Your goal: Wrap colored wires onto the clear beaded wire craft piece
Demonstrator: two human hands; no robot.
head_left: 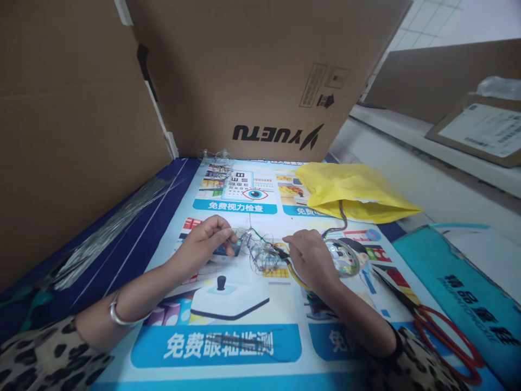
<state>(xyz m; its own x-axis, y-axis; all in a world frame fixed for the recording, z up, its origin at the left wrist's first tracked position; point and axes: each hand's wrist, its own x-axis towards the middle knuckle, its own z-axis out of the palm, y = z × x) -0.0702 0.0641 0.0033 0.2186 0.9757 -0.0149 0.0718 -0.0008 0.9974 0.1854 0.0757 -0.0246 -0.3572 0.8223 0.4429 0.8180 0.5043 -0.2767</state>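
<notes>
A loose tangle of thin silvery wire [264,259] with small clear beads and some green and blue strands lies between my hands. My left hand [214,237] pinches the left side of this wire piece between thumb and fingers. In my right hand [312,256] is a pair of pliers [280,251] with yellow handles. Their dark jaws point left and reach the right side of the tangle; whether they grip a wire I cannot make out. Just right of that hand sits a round clear dish [345,259] holding small pieces.
A yellow bag [350,187] with braided colored wires [344,217] coming out lies behind. Red-handled scissors [443,331] and a teal bag [459,293] are at right. Cut wires [118,225] lie left, dark wire pieces [244,343] in front. Cardboard [252,70] walls the back.
</notes>
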